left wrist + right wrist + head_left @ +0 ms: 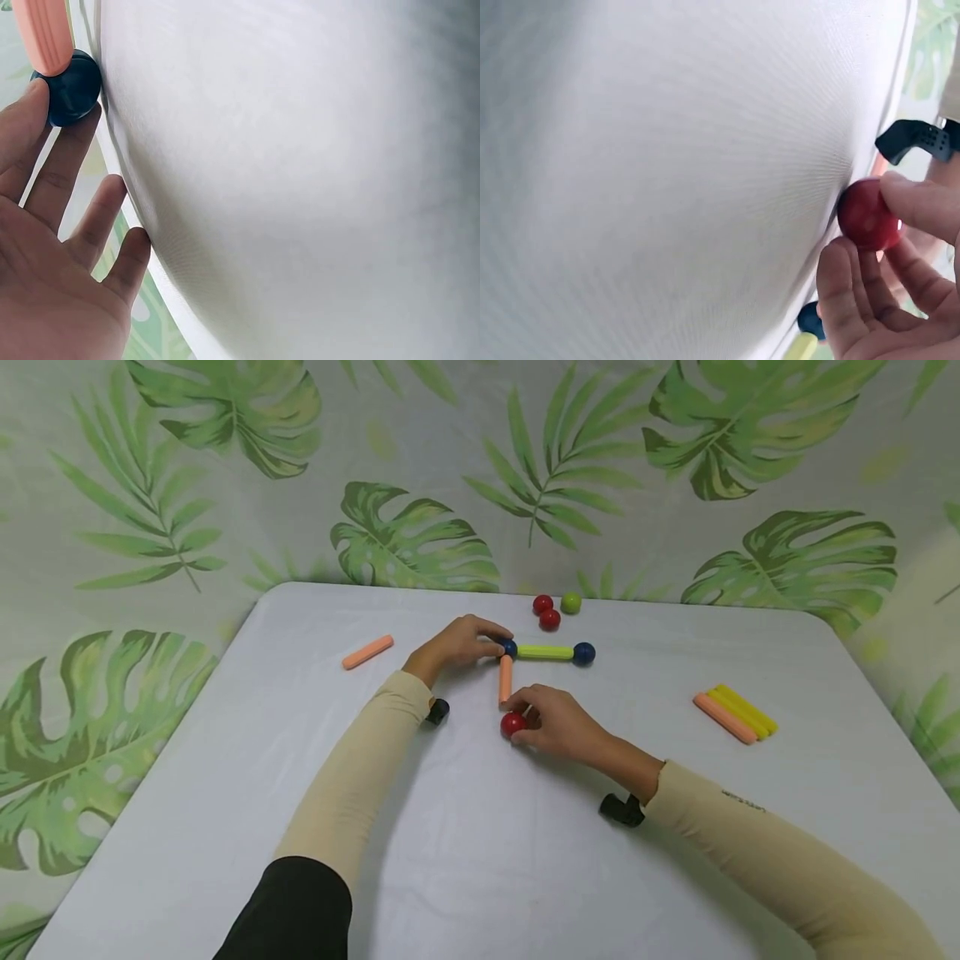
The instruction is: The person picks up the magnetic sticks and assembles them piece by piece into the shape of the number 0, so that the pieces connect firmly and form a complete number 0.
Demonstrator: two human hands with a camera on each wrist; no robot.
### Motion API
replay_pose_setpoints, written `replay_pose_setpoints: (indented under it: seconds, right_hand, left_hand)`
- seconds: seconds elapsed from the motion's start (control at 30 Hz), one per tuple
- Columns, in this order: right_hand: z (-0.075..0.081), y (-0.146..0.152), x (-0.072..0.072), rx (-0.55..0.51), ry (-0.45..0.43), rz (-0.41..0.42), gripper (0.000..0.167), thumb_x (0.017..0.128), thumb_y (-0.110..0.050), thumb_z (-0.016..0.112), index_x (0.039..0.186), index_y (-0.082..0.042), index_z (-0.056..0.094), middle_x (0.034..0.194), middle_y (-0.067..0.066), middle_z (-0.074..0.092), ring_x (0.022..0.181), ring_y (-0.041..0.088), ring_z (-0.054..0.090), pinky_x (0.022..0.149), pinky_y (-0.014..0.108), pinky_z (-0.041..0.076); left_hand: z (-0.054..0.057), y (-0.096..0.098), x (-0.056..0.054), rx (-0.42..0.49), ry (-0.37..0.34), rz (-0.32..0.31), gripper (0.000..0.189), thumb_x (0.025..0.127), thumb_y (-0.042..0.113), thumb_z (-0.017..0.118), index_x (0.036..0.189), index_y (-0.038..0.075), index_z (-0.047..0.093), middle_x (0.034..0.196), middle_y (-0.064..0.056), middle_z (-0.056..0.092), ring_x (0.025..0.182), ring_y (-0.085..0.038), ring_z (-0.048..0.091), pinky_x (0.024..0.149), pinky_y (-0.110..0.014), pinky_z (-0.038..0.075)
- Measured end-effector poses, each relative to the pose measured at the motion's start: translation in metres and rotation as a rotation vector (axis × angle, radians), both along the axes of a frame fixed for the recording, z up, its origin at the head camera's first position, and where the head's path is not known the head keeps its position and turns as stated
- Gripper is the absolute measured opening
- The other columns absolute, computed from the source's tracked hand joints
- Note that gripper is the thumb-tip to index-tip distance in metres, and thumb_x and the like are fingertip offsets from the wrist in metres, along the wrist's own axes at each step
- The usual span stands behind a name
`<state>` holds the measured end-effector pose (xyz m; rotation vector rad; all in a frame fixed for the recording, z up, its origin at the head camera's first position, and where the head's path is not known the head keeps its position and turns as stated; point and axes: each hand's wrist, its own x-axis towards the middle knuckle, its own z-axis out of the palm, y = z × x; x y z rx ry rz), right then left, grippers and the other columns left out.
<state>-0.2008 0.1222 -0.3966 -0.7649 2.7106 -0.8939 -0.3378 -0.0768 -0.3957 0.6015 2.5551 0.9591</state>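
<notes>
My left hand [467, 642] pinches a dark blue ball [75, 88] between thumb and fingers; its ring and little fingers are spread apart. From this ball an orange stick [506, 680] runs toward me, and a lime-green stick [545, 652] reaches right to a second blue ball [583, 653]. A glossy red ball [513, 725] sits between the thumb and fingers of my right hand [558, 724], at the near end of the orange stick. Whether ball and stick touch is hidden by the fingers. In the right wrist view the red ball [870, 214] is gripped by thumb and fingertips.
Two red balls [550, 620] and a green ball [571, 602] lie near the table's back edge. A loose orange stick [367, 652] is on the left. On the right, yellow sticks [742, 712] lie beside another orange stick [724, 718]. A leaf-patterned cloth [420, 443] hangs behind the white table [465, 860].
</notes>
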Motion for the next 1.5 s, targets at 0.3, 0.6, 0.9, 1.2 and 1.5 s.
replay_pose_setpoints:
  seconds: [0.3, 0.6, 0.9, 1.2, 1.5]
  right_hand:
    - [-0.001, -0.001, -0.001, -0.043, 0.041, -0.018, 0.034, 0.083, -0.009, 0.079, 0.115, -0.007, 0.066, 0.112, 0.011, 0.065, 0.101, 0.022, 0.065, 0.090, 0.037, 0.057]
    - [-0.002, -0.001, -0.006, -0.052, 0.032, -0.030, 0.032, 0.083, -0.009, 0.079, 0.113, -0.006, 0.068, 0.109, 0.011, 0.066, 0.100, 0.023, 0.067, 0.089, 0.036, 0.058]
    - [-0.002, -0.002, -0.010, -0.039, -0.018, -0.019, 0.033, 0.084, -0.009, 0.078, 0.115, -0.007, 0.067, 0.110, 0.012, 0.065, 0.100, 0.023, 0.066, 0.090, 0.036, 0.057]
    - [-0.003, -0.003, -0.015, -0.044, -0.027, -0.012, 0.033, 0.084, -0.009, 0.078, 0.114, -0.006, 0.065, 0.110, 0.010, 0.066, 0.097, 0.022, 0.064, 0.089, 0.036, 0.056]
    - [0.000, -0.007, -0.019, -0.053, -0.062, -0.013, 0.032, 0.085, -0.008, 0.077, 0.114, -0.006, 0.064, 0.110, 0.011, 0.066, 0.096, 0.022, 0.063, 0.088, 0.034, 0.056]
  left_hand:
    - [0.002, 0.002, 0.001, -0.011, 0.014, 0.000, 0.035, 0.097, 0.025, 0.063, 0.132, 0.021, 0.065, 0.139, -0.003, 0.062, 0.139, -0.023, 0.047, 0.118, -0.041, 0.035]
    - [0.001, 0.002, 0.001, -0.006, 0.013, 0.007, 0.036, 0.097, 0.025, 0.064, 0.132, 0.021, 0.065, 0.138, -0.002, 0.063, 0.139, -0.022, 0.047, 0.118, -0.041, 0.034]
    - [0.000, 0.002, 0.001, 0.014, 0.009, -0.004, 0.036, 0.097, 0.023, 0.063, 0.132, 0.020, 0.065, 0.137, -0.003, 0.064, 0.137, -0.021, 0.049, 0.116, -0.040, 0.037]
    - [-0.003, 0.005, -0.002, 0.008, 0.037, 0.003, 0.035, 0.097, 0.023, 0.063, 0.133, 0.019, 0.065, 0.139, -0.003, 0.063, 0.139, -0.023, 0.048, 0.117, -0.041, 0.036]
    - [-0.001, 0.007, -0.003, 0.000, 0.052, 0.000, 0.036, 0.097, 0.022, 0.062, 0.133, 0.018, 0.064, 0.139, -0.005, 0.063, 0.137, -0.023, 0.049, 0.117, -0.041, 0.036]
